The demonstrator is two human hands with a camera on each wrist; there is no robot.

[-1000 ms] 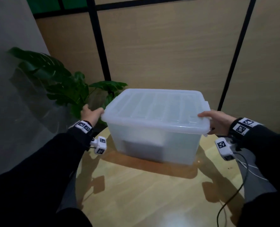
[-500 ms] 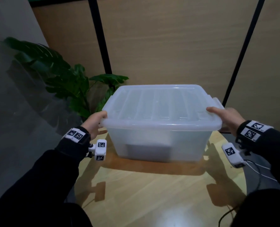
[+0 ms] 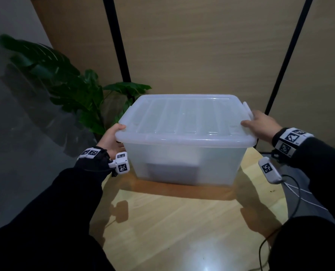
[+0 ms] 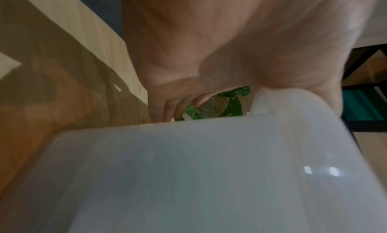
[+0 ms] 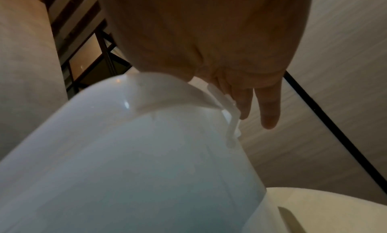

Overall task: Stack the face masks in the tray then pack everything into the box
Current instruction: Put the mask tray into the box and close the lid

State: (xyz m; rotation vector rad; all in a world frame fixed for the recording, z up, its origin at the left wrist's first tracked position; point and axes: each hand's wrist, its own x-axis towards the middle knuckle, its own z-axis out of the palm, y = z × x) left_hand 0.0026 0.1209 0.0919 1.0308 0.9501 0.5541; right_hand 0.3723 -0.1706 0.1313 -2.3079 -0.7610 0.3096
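Observation:
A translucent white box (image 3: 182, 165) stands on the round wooden table (image 3: 182, 222) with its ribbed lid (image 3: 184, 118) on. Through the front wall a dim grey block (image 3: 172, 171) shows; no masks can be made out. My left hand (image 3: 112, 137) grips the lid's near-left corner, thumb on top. In the left wrist view its fingers (image 4: 167, 107) curl down beside the box (image 4: 188, 178). My right hand (image 3: 260, 124) lies on the right edge, thumb on the lid. Its straight fingers (image 5: 270, 110) lie along the side latch (image 5: 230, 120).
A green leafy plant (image 3: 65, 81) stands behind the table at the left. Tan wall panels with black posts (image 3: 115, 36) rise close behind the box. A cable (image 3: 297, 196) trails off the table's right edge. The box fills the table's far half.
My left hand has slid from the box's far-left side to the near-left corner, thumb now on the lid. The right hand stays by the latch. The box sits lower in view.

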